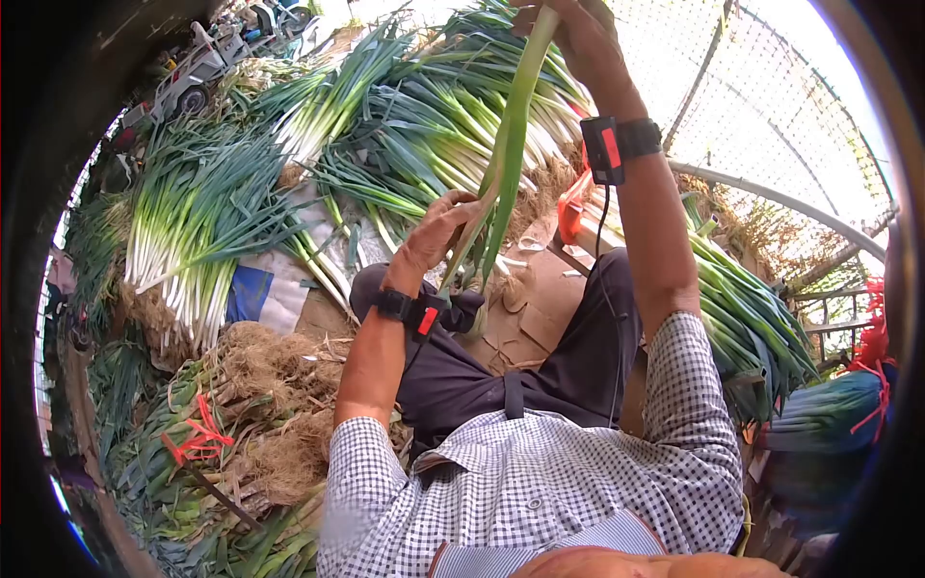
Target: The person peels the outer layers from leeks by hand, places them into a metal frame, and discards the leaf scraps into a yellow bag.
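Note:
A long green onion (521,108) hangs in front of me, its pale end up and its green leaves down. My right hand (575,34) is raised at the top edge of the view, closed around the pale upper end; the frame partly cuts it off. Lower down, my left hand (436,231) pinches a thin leaf strip beside the stalk. Part of the strip stands away from the stalk. Both wrists wear black straps with small devices. Below the leaf ends are my bent legs and the brown ground sheet (525,332).
Heaps of green onions (193,226) lie at the left, with more bunches (434,125) ahead. Rooty, untrimmed onions (275,405) pile beside my left arm, near a red ribbon (204,433). Another bunch (747,303) lies at my right. Wire mesh (771,116) rises behind it.

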### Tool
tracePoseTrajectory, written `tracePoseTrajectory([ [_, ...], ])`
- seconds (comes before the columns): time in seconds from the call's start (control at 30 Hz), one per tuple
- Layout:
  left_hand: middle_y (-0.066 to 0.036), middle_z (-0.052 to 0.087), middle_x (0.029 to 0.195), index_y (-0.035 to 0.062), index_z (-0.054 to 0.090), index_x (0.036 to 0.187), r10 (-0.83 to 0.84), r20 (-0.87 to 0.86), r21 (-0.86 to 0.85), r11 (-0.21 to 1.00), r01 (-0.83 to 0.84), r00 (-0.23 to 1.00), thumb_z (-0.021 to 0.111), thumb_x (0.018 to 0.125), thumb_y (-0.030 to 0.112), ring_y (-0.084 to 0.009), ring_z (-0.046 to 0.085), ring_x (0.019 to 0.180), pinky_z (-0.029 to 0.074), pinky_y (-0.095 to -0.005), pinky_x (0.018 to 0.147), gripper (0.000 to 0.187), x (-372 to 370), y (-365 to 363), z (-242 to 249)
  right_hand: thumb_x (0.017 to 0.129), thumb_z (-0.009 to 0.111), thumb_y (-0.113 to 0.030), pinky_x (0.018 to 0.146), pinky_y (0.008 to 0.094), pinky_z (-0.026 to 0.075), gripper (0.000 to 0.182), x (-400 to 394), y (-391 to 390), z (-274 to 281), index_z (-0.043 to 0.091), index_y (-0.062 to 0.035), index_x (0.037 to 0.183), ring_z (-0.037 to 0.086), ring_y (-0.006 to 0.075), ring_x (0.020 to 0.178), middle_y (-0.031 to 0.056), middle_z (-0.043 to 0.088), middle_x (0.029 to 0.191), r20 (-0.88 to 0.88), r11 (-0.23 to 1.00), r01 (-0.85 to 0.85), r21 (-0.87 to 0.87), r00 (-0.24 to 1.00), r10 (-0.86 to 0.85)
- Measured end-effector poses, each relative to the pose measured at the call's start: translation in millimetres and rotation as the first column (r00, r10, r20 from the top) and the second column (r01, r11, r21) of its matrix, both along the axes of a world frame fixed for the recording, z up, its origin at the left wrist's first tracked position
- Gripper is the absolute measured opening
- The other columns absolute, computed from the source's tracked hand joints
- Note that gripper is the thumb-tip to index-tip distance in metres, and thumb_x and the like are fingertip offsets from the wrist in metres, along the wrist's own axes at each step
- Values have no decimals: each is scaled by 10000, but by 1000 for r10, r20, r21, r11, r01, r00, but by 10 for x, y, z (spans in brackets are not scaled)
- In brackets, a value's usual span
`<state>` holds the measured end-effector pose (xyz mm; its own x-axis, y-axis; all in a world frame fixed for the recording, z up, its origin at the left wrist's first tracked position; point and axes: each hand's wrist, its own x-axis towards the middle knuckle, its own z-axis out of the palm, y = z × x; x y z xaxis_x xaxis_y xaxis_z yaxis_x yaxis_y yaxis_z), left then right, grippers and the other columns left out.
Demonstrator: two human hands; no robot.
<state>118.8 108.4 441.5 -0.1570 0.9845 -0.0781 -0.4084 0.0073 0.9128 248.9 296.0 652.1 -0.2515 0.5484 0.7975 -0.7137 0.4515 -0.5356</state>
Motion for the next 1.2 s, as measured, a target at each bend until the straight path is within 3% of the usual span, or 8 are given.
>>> tracePoseTrajectory([
  [0.13, -33, 651, 869, 2, 635, 1076, -201, -63, 109, 972, 207, 978, 642, 951, 285, -99, 617, 688, 525, -255, 628, 309, 236, 152, 151, 979, 577, -243, 441, 268, 417, 202, 95, -125, 97, 522, -85, 865, 491, 121, 475, 5, 511, 568, 184, 988, 122, -90, 978, -104],
  [0.37, -1, 582, 612, 37, 661, 818, 14, -190, -3, 1000, -15, 982, 686, 915, 367, -77, 495, 449, 422, -243, 434, 345, 469, 359, 222, 966, 605, -234, 397, 272, 388, 214, 228, -109, 58, 521, -101, 821, 458, 108, 439, -12, 467, 549, 255, 989, -2, -147, 966, 40],
  [0.63, 18, 495, 596, 51, 622, 1001, -247, 249, 473, 875, 105, 936, 599, 973, 344, -58, 421, 465, 392, -240, 486, 295, -397, -175, 217, 979, 574, -225, 385, 292, 373, 176, 725, 442, -327, 516, -119, 852, 415, 124, 405, -10, 435, 534, 153, 943, -110, -315, 974, 165],
  [0.87, 36, 554, 672, -2, 690, 1067, 314, -308, 272, 934, -233, 898, 667, 937, 219, -49, 456, 546, 386, -214, 517, 258, -752, -511, 698, 961, 555, -212, 503, 271, 358, 190, 1258, 811, -151, 512, -115, 803, 412, 123, 505, 8, 466, 579, -43, 965, -63, -253, 998, 53],
  [1.1, 58, 637, 841, 113, 665, 1241, 185, -634, 219, 974, -56, 751, 650, 949, 239, -16, 433, 587, 372, -213, 509, 318, 22, 312, 389, 927, 545, -215, 512, 268, 319, 208, 1579, 1015, -134, 527, -63, 787, 361, 115, 516, 5, 427, 605, -119, 890, -425, -165, 904, 410],
  [1.13, 68, 597, 815, 113, 642, 1275, 138, -653, 175, 984, -30, 745, 662, 941, 265, -11, 436, 603, 374, -216, 515, 368, 241, 367, 518, 915, 571, -206, 593, 260, 446, 177, 1557, 1222, -240, 579, -33, 875, 568, 121, 646, 57, 608, 726, -38, 784, -621, 4, 783, 620],
  [1.17, 73, 587, 809, 99, 644, 1257, 54, -675, 138, 989, 54, 736, 674, 930, 277, -6, 434, 617, 367, -205, 522, 373, 328, 518, 472, 912, 587, -199, 556, 267, 411, 198, 1516, 812, -202, 508, -68, 785, 516, 129, 595, 41, 534, 658, 47, 982, -47, -184, 997, 56],
  [1.2, 30, 643, 856, 66, 651, 1206, -97, -641, 64, 982, 179, 761, 686, 914, 273, -35, 499, 646, 424, -235, 559, 360, 416, 597, 483, 903, 599, -181, 522, 277, 356, 197, 1440, 770, -199, 494, -78, 771, 445, 143, 558, 41, 501, 640, -178, 849, -462, -256, 886, 429],
])
